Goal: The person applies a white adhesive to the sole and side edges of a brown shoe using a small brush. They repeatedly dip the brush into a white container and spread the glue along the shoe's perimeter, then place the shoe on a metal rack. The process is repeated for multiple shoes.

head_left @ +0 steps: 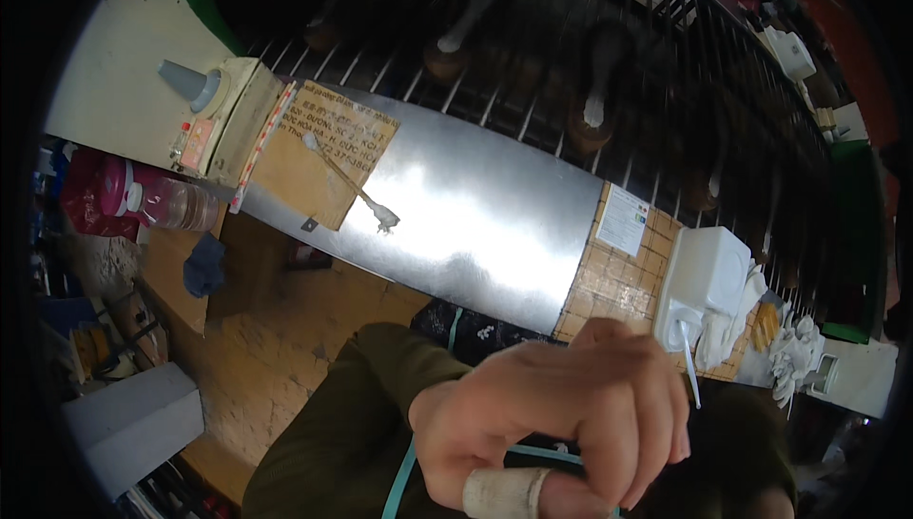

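My left hand (561, 414) is raised at the lower middle, close in front of my body, its arm in an olive sleeve. Its fingers are curled in, and a beige wrap circles one digit, probably the thumb. Whether anything is pinched there is hidden. A teal strap (398, 486) runs down beside the wrist, and another stretch passes behind the fingers. Past the hand lies a shiny metal sheet (475, 224). A thin brush-like tool (347, 176) rests across it and a printed cardboard piece (304, 172). At lower right is dark olive cloth; my right hand cannot be made out.
A rack of metal bars (456, 91) spans the far side, with several blurred dark pieces among it. Right of the sheet stand a white plastic container (709, 267) with a thin white stick and some white gloves (797, 352). A clear bottle (181, 203) lies at left.
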Demonstrator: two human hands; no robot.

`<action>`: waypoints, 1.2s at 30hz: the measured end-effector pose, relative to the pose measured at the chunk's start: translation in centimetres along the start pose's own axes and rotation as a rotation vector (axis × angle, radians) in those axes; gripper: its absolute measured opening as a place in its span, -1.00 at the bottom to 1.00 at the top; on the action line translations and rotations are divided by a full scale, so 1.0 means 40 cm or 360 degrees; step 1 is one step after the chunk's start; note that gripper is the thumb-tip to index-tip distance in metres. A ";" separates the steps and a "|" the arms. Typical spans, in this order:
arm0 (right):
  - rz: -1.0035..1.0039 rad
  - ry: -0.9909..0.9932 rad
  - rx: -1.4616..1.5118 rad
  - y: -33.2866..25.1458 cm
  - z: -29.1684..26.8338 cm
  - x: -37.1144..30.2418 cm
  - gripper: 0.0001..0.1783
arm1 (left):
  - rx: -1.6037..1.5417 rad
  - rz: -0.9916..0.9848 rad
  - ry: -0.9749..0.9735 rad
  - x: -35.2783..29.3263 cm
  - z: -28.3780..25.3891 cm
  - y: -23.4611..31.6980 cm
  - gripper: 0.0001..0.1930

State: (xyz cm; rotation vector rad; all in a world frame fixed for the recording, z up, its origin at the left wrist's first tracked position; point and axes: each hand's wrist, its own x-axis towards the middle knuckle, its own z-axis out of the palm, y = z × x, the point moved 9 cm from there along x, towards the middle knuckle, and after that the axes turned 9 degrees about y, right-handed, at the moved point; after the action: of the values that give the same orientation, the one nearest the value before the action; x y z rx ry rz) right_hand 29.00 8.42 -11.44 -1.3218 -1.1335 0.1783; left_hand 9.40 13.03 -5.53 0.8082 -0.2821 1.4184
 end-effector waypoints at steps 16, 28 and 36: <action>0.0311 -0.0838 -0.1449 0.606 0.606 0.234 0.12 | 0.0449 -0.1280 -0.0314 -0.202 -0.105 -0.134 -0.77; 0.0953 -0.0746 0.0737 0.176 0.076 0.077 0.13 | 0.0113 -0.1345 0.0714 -0.225 -0.411 -0.330 0.07; 0.1155 -0.0294 0.0337 0.247 -0.214 -0.157 -0.42 | -0.0179 -0.1475 0.0579 -0.439 -0.296 -0.408 0.26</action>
State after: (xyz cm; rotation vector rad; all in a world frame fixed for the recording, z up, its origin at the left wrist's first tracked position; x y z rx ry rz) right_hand 36.85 1.61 -21.56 -1.4938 -0.7115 0.9408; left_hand 18.40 8.16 -30.21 0.4625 0.2750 0.6362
